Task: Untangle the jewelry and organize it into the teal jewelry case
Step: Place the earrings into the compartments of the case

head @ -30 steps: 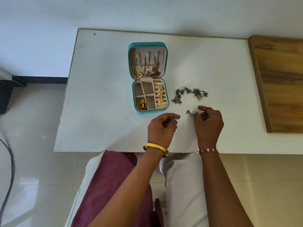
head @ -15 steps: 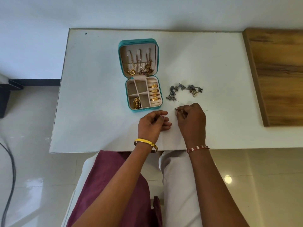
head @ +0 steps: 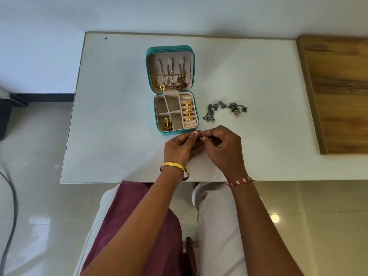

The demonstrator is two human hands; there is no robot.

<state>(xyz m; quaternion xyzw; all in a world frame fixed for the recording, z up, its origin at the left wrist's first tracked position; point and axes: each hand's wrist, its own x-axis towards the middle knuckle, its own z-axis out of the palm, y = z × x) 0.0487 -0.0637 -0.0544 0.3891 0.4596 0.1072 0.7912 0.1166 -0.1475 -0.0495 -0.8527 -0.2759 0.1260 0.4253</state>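
Both grips are closed in a pinch on one small piece of jewelry, held between the fingertips of the left hand and right hand, just above the table near its front edge. What kind of piece it is cannot be told. Just beyond the hands, the teal case is laid open: gold rings are seated in its right-hand rolls, a gold item is set in the near-left compartment, and chains are hung in the lid. To the right of the case, apart from it, a dark tangle is left on the table.
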